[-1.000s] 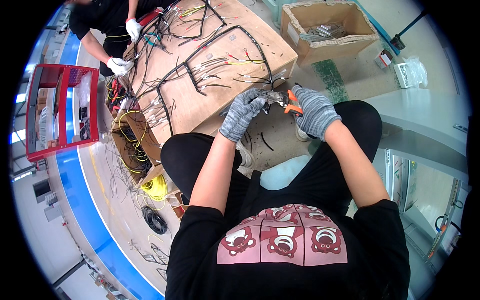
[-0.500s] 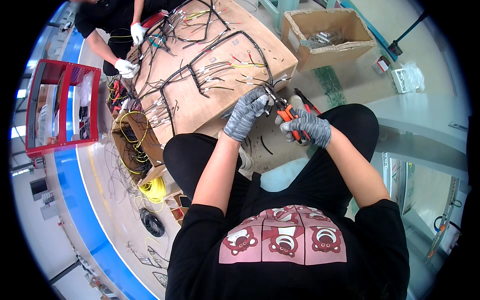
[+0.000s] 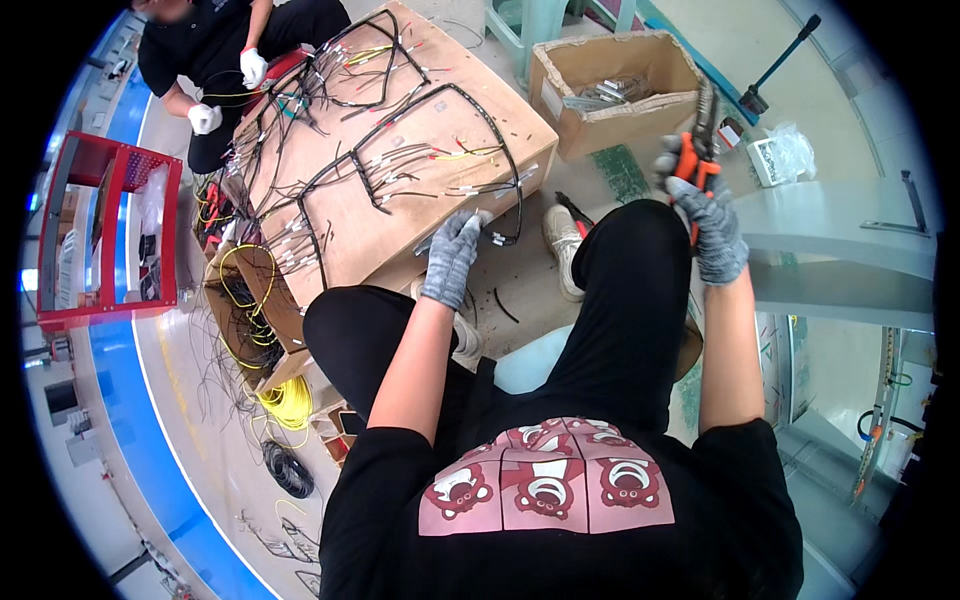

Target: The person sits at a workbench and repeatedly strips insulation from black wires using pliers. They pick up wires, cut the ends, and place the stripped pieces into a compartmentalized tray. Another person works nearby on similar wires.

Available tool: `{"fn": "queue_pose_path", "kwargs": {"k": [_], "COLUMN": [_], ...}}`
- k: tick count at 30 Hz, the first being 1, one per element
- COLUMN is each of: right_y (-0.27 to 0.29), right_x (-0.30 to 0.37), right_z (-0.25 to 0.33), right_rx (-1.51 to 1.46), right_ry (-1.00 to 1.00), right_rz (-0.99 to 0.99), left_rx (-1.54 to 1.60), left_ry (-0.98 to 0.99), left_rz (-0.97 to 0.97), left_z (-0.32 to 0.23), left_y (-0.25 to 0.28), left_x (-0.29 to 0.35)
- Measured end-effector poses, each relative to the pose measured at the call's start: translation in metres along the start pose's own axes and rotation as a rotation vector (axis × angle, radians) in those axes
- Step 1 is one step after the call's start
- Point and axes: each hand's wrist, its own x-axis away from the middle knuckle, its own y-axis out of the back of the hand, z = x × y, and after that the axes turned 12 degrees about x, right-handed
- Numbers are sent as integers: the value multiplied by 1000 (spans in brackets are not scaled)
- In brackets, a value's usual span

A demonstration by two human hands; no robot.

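My right hand (image 3: 708,228), in a grey knit glove, is raised on the right and closed round the orange handles of wire strippers (image 3: 692,160), their dark jaws pointing up. On the near edge of the wooden board, my left hand (image 3: 455,255), in the same kind of glove, pinches a thin black wire (image 3: 497,240) at its fingertips; the fingers partly hide it. That wire belongs to a taped black wire harness (image 3: 362,150) on the board (image 3: 425,215), whose branch bends over the near right edge. White labels and bare wire ends fan out along the harness.
Across the board, a person in white gloves (image 3: 253,68) handles wires. A cardboard box (image 3: 560,125) with metal parts stands beyond. Left are a red rack (image 3: 125,235), a wire-filled box (image 3: 290,365) and a yellow coil (image 3: 288,403). Black-and-red pliers (image 3: 572,208) lie near my shoe.
My right hand has lifted the wire strippers up and right, away from the wires. My left hand has moved down and left, and the harness branch now hangs lower.
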Motion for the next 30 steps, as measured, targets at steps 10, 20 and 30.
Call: {"fn": "queue_pose_path", "kwargs": {"k": [10,20,30], "right_y": [17,-180,-410], "right_x": [-42,-135,-121], "right_z": [-91,3,-70], "right_rx": [870,1377,1509], "right_ry": [-50,636,926], "right_rz": [-17,549,760], "left_rx": [473,876,1031], "left_ry": [-3,100,-42], "left_rz": [-304,-384,-189], "left_z": [27,59,29], "left_y": [12,19,7], "left_x": [48,95,83]}}
